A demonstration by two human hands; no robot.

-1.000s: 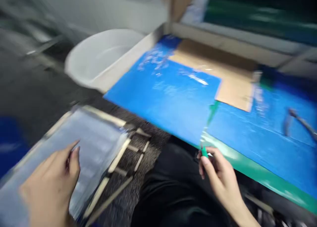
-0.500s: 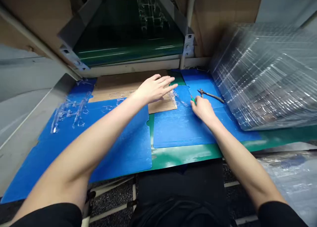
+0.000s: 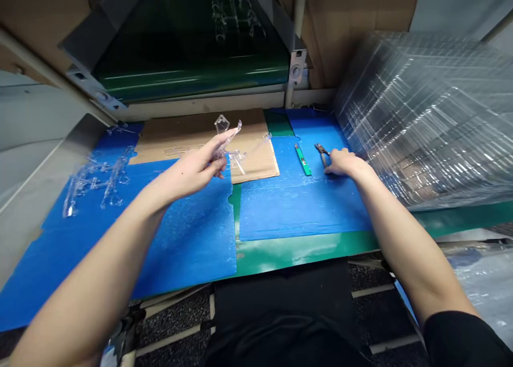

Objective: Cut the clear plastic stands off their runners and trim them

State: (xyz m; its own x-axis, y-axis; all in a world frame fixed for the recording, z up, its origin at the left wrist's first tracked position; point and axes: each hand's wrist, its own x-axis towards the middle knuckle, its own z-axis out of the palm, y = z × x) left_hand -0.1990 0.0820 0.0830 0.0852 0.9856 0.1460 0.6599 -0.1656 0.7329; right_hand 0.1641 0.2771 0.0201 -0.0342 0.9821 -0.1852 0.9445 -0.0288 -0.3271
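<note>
My left hand (image 3: 200,164) holds a clear plastic moulded piece (image 3: 229,140) by thumb and fingers, lifted above the cardboard sheet (image 3: 180,132). My right hand (image 3: 340,161) rests on the blue sheet (image 3: 296,207) with its fingers closed around the handles of small pliers (image 3: 321,152). A green pen-like tool (image 3: 303,159) lies loose on the blue sheet just left of that hand.
Several clear plastic pieces (image 3: 96,177) lie on the blue sheet at the far left. A tall stack of clear plastic trays (image 3: 425,116) fills the right side. A green conveyor belt (image 3: 192,52) runs in behind the bench. My dark-trousered lap (image 3: 280,313) is below the bench edge.
My left hand has picked up the clear plastic piece and lifted it. My right hand has let go of the green tool, slid right and closed on the pliers.
</note>
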